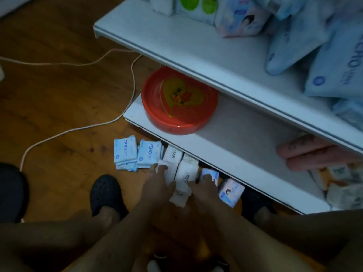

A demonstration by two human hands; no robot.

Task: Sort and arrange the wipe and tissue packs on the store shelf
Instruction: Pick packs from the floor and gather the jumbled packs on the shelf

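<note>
Several small packs lie on the wooden floor in front of the white shelf (231, 138). Two blue ZERO wipe packs (125, 152) (149, 155) lie at the left. White tissue packs (186, 171) are bunched in the middle. My left hand (159, 183) grips the left side of the white packs, fingers curled over one. My right hand (204, 188) holds their right side, its fingertips resting on a blue-and-pink pack (211, 174). Another pink-and-blue pack (231, 192) lies further right, partly under the shelf edge.
A red round tin (179, 101) sits on the lower shelf. Pink tube packs (314, 154) and other packs lie at its right end. Large blue wipe bags (334, 61) crowd the upper shelf. A white cable (78, 130) runs over the floor. My feet in black clogs (106, 195) flank the packs.
</note>
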